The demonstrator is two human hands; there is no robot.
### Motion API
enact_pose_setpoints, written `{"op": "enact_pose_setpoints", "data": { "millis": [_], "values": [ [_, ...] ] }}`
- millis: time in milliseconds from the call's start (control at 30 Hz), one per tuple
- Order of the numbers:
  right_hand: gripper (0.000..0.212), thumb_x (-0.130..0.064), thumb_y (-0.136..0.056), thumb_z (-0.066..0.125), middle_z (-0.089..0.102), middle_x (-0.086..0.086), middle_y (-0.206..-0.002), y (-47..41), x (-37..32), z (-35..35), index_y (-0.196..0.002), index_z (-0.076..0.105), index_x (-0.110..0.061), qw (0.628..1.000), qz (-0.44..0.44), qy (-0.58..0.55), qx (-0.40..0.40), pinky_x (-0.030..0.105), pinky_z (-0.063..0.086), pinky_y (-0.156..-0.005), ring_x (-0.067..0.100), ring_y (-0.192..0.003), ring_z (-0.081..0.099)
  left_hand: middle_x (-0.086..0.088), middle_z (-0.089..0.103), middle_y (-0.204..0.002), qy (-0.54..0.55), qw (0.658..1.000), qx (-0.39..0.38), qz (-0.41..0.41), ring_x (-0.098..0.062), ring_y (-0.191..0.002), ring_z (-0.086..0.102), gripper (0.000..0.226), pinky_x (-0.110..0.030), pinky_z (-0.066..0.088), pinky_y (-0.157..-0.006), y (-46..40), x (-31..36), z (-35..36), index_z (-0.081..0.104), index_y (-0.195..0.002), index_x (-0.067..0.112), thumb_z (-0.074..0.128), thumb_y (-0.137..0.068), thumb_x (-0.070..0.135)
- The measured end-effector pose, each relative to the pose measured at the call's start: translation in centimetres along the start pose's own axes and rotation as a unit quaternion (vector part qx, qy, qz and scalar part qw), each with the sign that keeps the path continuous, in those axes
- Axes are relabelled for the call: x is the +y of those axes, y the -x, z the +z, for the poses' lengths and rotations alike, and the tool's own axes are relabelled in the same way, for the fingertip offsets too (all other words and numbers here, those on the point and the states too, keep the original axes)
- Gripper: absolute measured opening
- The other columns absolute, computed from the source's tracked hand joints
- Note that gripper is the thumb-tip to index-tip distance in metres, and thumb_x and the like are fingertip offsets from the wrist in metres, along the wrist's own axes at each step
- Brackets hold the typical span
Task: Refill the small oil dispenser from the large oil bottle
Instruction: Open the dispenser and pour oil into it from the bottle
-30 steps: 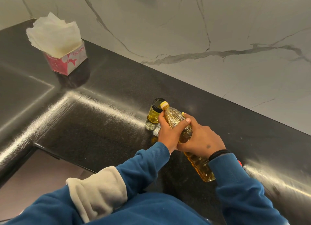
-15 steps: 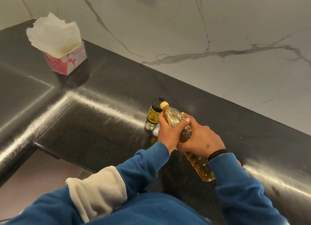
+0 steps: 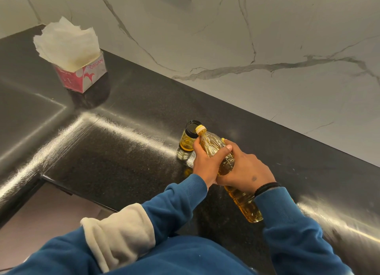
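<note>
Almost nothing has shifted since the earlier frames: the large oil bottle (image 3: 218, 151) is kept tilted, its yellow mouth at the open black rim of the small oil dispenser (image 3: 188, 142). The dispenser stands upright on the black countertop (image 3: 127, 161), partly filled with oil, near the marble wall (image 3: 267, 38). Bare counter is seen to its left and front, up to the counter edge. A tissue box (image 3: 81, 75) stands well apart at the far left. The bottle's neck is gripped by the left hand (image 3: 205, 163), just beside the dispenser; its middle is clasped by the right hand (image 3: 244, 171).
</note>
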State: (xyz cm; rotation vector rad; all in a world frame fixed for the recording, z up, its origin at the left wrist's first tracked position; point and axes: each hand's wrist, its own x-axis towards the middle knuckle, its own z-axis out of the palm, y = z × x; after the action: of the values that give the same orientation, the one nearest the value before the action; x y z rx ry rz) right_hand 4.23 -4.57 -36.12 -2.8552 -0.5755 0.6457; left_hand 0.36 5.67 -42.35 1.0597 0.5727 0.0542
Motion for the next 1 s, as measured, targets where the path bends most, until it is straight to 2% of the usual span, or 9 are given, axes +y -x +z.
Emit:
{"op": "enact_pose_setpoints", "data": {
  "millis": [100, 333, 400, 500, 667, 867, 1000],
  "values": [
    [0.116, -0.062, -0.065, 0.078, 0.056, -0.001, -0.137, -0.02, -0.01, -0.02, -0.151, 0.004, -0.042, 1.000, -0.001, -0.004, -0.003, 0.028, 0.057, -0.087, 0.017, -0.106, 0.062, -0.002, 0.052, -0.132, 0.001, 1.000, -0.002, -0.003, -0.025, -0.115, 0.060, 0.107, -0.053, 0.056, -0.094, 0.03, 0.06, 0.05, 0.016, -0.146, 0.050, 0.081, -0.060, 0.052],
    [0.115, -0.062, -0.066, 0.078, 0.056, -0.001, -0.137, -0.08, -0.05, 0.01, -0.151, 0.004, -0.042, 1.000, -0.002, -0.003, -0.003, 0.026, 0.056, -0.085, 0.017, -0.105, 0.063, -0.001, 0.051, -0.130, 0.000, 1.000, 0.003, 0.000, -0.024, -0.115, 0.059, 0.096, -0.052, 0.054, -0.097, -0.12, -0.18, -0.01, 0.014, -0.149, 0.045, 0.080, -0.080, 0.036],
    [0.115, -0.061, -0.066, 0.078, 0.056, -0.001, -0.136, -0.02, -0.07, -0.05, -0.152, 0.004, -0.042, 1.000, -0.003, -0.003, -0.004, 0.026, 0.055, -0.084, 0.016, -0.104, 0.063, 0.000, 0.051, -0.129, 0.000, 1.000, 0.002, -0.002, -0.023, -0.114, 0.059, 0.097, -0.052, 0.055, -0.096, -0.12, -0.15, -0.01, 0.014, -0.149, 0.045, 0.081, -0.079, 0.038],
    [0.115, -0.062, -0.065, 0.078, 0.058, -0.001, -0.134, 0.02, -0.07, -0.07, -0.152, 0.005, -0.042, 1.000, -0.005, 0.001, 0.002, 0.026, 0.055, -0.083, 0.017, -0.103, 0.063, -0.001, 0.052, -0.132, 0.002, 1.000, 0.000, -0.004, -0.024, -0.115, 0.060, 0.105, -0.053, 0.055, -0.095, -0.04, 0.01, -0.01, 0.015, -0.146, 0.051, 0.082, -0.066, 0.049],
    [0.115, -0.063, -0.065, 0.078, 0.058, 0.000, -0.135, 0.02, -0.13, -0.01, -0.152, 0.005, -0.043, 1.000, -0.001, 0.000, -0.001, 0.028, 0.057, -0.085, 0.017, -0.104, 0.063, 0.000, 0.050, -0.134, -0.001, 1.000, -0.002, -0.004, -0.025, -0.117, 0.058, 0.099, -0.054, 0.055, -0.096, -0.24, -0.25, -0.13, 0.014, -0.147, 0.051, 0.081, -0.076, 0.042],
    [0.115, -0.063, -0.064, 0.078, 0.057, 0.000, -0.136, 0.01, -0.18, 0.02, -0.151, 0.005, -0.043, 1.000, 0.002, 0.002, -0.001, 0.030, 0.058, -0.087, 0.018, -0.106, 0.063, -0.001, 0.049, -0.136, 0.002, 1.000, -0.005, -0.009, -0.026, -0.118, 0.058, 0.106, -0.054, 0.055, -0.095, -0.11, -0.02, -0.15, 0.014, -0.145, 0.053, 0.081, -0.064, 0.051],
    [0.117, -0.064, -0.062, 0.078, 0.058, -0.001, -0.134, 0.05, -0.14, 0.06, -0.150, 0.005, -0.044, 1.000, 0.003, 0.002, 0.000, 0.030, 0.058, -0.086, 0.017, -0.103, 0.063, -0.001, 0.049, -0.136, 0.005, 1.000, -0.006, -0.010, -0.026, -0.119, 0.058, 0.107, -0.054, 0.055, -0.095, -0.21, -0.12, -0.16, 0.014, -0.146, 0.052, 0.081, -0.063, 0.052]
  ]
}}
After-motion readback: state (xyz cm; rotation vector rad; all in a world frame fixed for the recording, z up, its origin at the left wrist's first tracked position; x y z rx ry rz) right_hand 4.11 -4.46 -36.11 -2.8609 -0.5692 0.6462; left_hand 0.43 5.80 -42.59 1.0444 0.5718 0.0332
